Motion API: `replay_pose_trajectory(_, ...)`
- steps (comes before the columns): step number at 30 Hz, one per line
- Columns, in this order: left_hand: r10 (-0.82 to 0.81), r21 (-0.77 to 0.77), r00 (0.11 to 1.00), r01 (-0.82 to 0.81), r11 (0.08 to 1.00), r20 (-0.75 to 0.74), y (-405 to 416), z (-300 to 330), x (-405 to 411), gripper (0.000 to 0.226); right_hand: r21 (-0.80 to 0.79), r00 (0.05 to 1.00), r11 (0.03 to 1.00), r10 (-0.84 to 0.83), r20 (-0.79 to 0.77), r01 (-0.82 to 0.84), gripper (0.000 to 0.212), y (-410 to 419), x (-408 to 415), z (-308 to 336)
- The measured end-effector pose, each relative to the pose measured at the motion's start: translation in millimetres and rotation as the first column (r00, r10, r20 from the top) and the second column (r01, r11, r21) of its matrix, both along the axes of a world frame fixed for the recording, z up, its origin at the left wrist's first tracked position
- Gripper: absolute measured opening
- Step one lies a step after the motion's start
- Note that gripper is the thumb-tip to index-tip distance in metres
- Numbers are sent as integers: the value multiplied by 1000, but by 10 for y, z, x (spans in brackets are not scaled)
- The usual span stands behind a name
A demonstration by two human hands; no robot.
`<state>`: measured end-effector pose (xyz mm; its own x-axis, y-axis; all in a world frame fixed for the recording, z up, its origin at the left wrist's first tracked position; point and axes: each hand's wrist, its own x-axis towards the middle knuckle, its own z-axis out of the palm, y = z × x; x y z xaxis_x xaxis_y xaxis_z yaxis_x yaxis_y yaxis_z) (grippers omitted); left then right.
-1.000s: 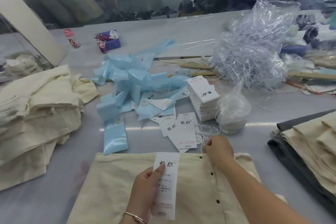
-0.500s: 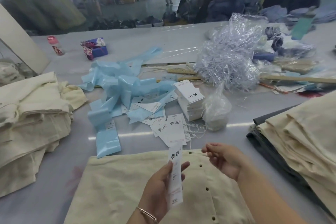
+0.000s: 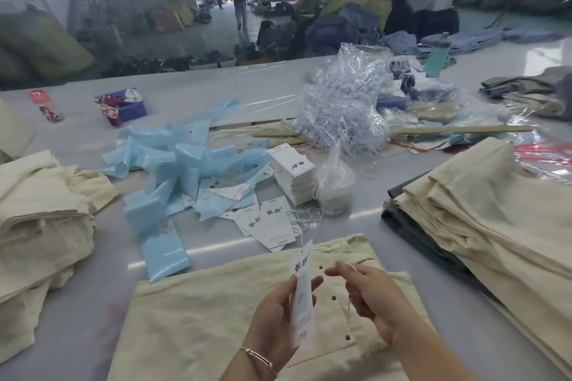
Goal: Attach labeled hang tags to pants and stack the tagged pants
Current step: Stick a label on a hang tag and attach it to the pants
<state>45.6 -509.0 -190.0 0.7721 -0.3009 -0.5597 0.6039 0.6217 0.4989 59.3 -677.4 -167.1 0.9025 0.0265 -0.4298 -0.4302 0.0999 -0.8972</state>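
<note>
Grey table [image 3: 93,303] in a workshop hall bears cream pants [image 3: 201,318].

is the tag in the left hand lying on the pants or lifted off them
Lifted: the left hand pinches the hang tag upright above the cream pants.

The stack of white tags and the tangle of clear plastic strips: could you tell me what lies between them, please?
In the head view, a small clear bag of string stands between the stack of tags and the plastic strips.

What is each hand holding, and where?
Left hand grips a hang tag by its lower half. Right hand pinches a thin white string near its end.
</note>
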Motion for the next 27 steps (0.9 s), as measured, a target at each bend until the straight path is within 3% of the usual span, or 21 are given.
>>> replay_pose_trajectory(3,5,389,989,-62,919,145,107,14,-26,17,-66,997,997,41,66,-37,26,-43,-42,91)
replay_pose_trajectory(6,-55,606,956,-137,784,287,245,69,-69,28,-128,986,981,156,66,-146,17,-91,-65,216)
replay_pose_trajectory(10,-146,680,917,-161,716,371,346,121,-87,46,-34,979,980,199,35,-198,18,-90,-37,357)
replay_pose_trajectory(13,-181,694,900,-164,701,396,364,146,-101,42,76,986,983,165,23,-167,31,-42,2,393)
replay_pose_trajectory(17,-116,661,876,-260,704,468,350,193,-118,5,39,970,972,226,96,-230,40,-3,21,383)
replay_pose_trajectory(20,-111,683,845,-337,649,522,360,219,-139,23,29,934,940,334,131,-340,29,16,9,396)
replay_pose_trajectory(24,-114,711,817,-412,569,565,367,246,-124,11,-59,894,909,416,165,-412,24,99,-17,434)
replay_pose_trajectory(27,-127,709,811,-409,575,571,330,292,-112,17,-144,880,897,438,182,-417,28,168,-29,488)
